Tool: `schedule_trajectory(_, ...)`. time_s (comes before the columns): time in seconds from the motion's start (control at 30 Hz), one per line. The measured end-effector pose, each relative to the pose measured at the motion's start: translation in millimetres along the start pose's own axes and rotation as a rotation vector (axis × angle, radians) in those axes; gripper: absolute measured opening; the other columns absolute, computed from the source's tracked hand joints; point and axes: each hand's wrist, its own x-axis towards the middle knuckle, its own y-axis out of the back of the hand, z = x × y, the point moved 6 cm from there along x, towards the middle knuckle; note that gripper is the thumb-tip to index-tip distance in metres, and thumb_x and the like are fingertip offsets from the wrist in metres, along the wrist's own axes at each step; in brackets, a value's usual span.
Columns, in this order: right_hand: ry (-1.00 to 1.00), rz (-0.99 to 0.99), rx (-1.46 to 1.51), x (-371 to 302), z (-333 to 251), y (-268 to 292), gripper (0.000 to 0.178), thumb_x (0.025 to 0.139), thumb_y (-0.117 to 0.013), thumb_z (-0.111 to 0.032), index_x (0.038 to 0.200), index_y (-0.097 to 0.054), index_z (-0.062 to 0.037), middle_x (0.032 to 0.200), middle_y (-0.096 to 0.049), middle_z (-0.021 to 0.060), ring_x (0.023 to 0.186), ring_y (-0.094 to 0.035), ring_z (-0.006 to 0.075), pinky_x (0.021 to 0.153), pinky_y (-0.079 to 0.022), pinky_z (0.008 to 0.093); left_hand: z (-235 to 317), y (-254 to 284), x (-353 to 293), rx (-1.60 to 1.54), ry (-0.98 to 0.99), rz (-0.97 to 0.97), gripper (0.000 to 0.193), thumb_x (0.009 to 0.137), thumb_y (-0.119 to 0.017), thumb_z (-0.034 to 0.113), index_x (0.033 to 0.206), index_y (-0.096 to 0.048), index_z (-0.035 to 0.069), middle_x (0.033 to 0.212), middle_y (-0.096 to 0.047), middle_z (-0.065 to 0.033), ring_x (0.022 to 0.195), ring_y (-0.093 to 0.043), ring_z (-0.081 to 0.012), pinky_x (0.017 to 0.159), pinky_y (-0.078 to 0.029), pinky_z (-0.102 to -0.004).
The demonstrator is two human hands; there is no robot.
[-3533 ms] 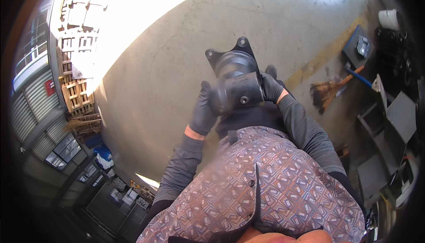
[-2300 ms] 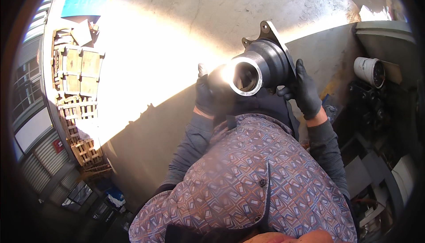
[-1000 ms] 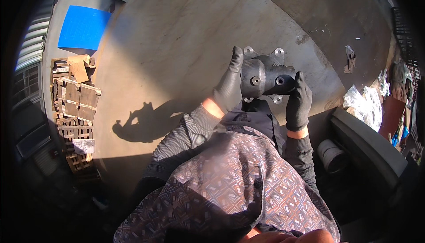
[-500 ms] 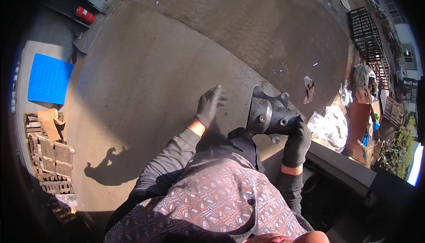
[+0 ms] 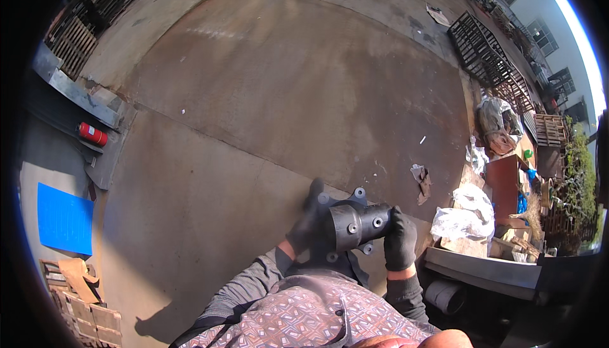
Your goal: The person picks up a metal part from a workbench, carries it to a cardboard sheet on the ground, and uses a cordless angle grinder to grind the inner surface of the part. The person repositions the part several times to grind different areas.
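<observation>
Gripping black flanged tube housing at its 3 o'clock end: right hand. Left hand at 9 o'clock; can't tell its grip.

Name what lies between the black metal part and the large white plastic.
Head view: the gloved right hand, touching the black metal part, then concrete floor before the white plastic.

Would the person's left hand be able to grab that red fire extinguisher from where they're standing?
Probably not: a wide stretch of concrete floor separates the left hand, beside the black metal part, from the red fire extinguisher. It looks beyond arm's reach.
</observation>
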Motion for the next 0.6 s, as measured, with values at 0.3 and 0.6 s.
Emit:
schedule_trajectory(0.3, -0.069, 0.071, -0.089, 214, 146, -48, 0.025, 0.106, -0.066, -0.006, 0.129, -0.07, 0.0025, 0.116, -0.079, 0.0148, 0.105, -0.075, 0.0257, 0.093, -0.06, 0.0372, 195, 10, 157, 0.317, -0.161, 0.178, 0.083, 0.11, -0.043, 0.072, 0.139, -0.068, -0.001, 0.118, -0.078, -0.0095, 0.101, -0.073, -0.0158, 0.09, -0.056, -0.0318)
schedule_trajectory(0.6, -0.282, 0.055, 0.417, 472, 215, -79, 0.026, 0.112, -0.055, -0.007, 0.131, -0.069, 0.0019, 0.121, -0.077, 0.0074, 0.103, -0.073, 0.0141, 0.091, -0.059, 0.0291, 435, -114, 294, 0.354, -0.294, 0.159, 0.088, 0.11, -0.046, 0.07, 0.141, -0.065, -0.01, 0.116, -0.078, -0.0121, 0.097, -0.073, -0.0143, 0.088, -0.056, -0.0294)
